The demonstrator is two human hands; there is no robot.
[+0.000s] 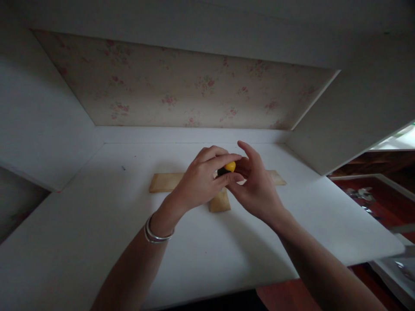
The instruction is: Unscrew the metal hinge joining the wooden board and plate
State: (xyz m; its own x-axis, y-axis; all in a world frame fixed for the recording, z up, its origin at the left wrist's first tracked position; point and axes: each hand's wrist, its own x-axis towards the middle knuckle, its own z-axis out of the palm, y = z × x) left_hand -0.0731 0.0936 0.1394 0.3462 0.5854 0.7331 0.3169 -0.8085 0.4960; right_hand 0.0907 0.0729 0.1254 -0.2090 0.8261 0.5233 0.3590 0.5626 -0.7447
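My left hand (202, 179) and my right hand (256, 185) meet above a white desk surface (97, 224). Between their fingertips sits a small yellow object (230, 166) with a dark part just left of it; both hands pinch it. Under the hands lie flat tan wooden pieces (165, 182), one long strip running left to right and a shorter piece (219, 202) pointing toward me, forming a cross shape. A silver bangle (155, 233) circles my left wrist. The middle of the wooden pieces is hidden by my hands.
White side panels (39, 121) and a floral-papered back wall (181, 90) enclose the desk on three sides. At the right, beyond the desk edge, lies a dark red floor (382, 203) with small metallic items and a white frame.
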